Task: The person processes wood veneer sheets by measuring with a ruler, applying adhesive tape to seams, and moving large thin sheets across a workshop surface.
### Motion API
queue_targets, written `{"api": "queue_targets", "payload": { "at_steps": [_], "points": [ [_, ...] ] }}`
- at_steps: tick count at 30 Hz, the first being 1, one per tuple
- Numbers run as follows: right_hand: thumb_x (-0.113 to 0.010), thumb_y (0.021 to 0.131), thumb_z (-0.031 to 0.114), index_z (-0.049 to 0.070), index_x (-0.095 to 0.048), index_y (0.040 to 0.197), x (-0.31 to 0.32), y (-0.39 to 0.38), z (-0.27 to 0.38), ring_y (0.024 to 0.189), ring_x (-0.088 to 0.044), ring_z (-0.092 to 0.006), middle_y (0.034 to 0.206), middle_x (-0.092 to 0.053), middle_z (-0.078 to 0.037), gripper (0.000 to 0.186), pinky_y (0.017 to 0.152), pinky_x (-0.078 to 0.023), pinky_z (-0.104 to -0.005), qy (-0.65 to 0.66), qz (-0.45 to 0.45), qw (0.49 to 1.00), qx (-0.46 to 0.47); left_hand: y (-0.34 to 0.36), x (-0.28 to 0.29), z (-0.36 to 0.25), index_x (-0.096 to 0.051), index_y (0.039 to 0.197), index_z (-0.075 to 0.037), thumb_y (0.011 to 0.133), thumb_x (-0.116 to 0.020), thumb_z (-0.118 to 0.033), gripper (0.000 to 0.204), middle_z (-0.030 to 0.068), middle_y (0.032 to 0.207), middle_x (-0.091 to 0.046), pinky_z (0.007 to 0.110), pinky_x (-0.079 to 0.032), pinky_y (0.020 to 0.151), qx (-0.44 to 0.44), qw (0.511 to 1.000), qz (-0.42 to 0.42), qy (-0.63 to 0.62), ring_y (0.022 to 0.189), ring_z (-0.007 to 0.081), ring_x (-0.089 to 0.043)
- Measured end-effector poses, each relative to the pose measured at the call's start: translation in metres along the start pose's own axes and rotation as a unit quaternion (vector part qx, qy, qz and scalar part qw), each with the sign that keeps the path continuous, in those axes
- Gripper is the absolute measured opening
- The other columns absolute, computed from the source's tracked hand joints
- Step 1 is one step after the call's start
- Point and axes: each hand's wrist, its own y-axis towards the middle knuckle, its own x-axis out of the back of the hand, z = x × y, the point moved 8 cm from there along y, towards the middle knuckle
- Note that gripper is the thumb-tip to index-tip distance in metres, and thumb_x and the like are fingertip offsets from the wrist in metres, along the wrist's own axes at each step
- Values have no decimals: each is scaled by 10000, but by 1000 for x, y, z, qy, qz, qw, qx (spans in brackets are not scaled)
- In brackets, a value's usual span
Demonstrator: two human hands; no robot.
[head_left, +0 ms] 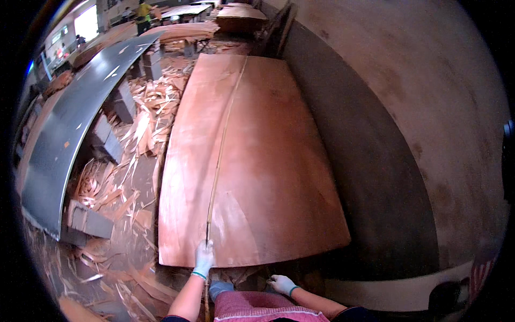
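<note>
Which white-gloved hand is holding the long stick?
The left hand: it grips the long stick, which reaches out over the reddish sheet. The right hand is apart from the stick.

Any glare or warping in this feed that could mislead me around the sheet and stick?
Head view: pale patches, likely glare, on the reddish sheet, one just right of the stick; head view: fisheye bowing the dark panel's edges; head view: far window blown out, corners black.
</note>
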Motion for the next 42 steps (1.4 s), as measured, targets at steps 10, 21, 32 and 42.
{"api": "queue_targets", "payload": {
  "at_steps": [10, 21, 32, 42],
  "points": [
    [-554, 888, 410, 20, -635, 940, -14, 40, 60, 779, -629, -374, 808, -651, -209, 402, 683, -477, -443, -28, -25, 998, 50, 62, 140, -22, -551, 869, 4, 951, -517, -229, 249, 247, 754, -597, 446, -461, 650, -3, 979, -69, 194, 724, 403, -587],
    [-559, 914, 389, 33, -624, 1071, 0, 42, 188, 699, -646, -259, 776, -663, -151, 395, 649, -499, -373, 16, -82, 996, 35, 235, 257, -54, -567, 802, 16, 948, -478, -337, 393, 225, 707, -552, 469, -446, 576, -60, 976, -104, 184, 643, 378, -546],
    [-580, 905, 314, -3, -644, 1023, -13, -23, 129, 730, -639, -277, 798, -661, -165, 344, 672, -494, -381, 98, -152, 983, -38, 169, 254, 95, -617, 781, -31, 955, -446, -458, 491, 98, 592, -555, 396, -415, 416, 347, 938, 5, 24, 455, 247, -513],
    [-583, 896, 326, 7, -655, 1052, -46, -10, 142, 806, -650, -263, 885, -692, -167, 362, 743, -493, -379, 201, -130, 971, 16, -57, 281, -32, -531, 757, -105, 977, -469, -374, 353, -21, 508, -404, 278, -294, 326, 106, 994, -21, 30, 376, 88, -371]
  ]
}}
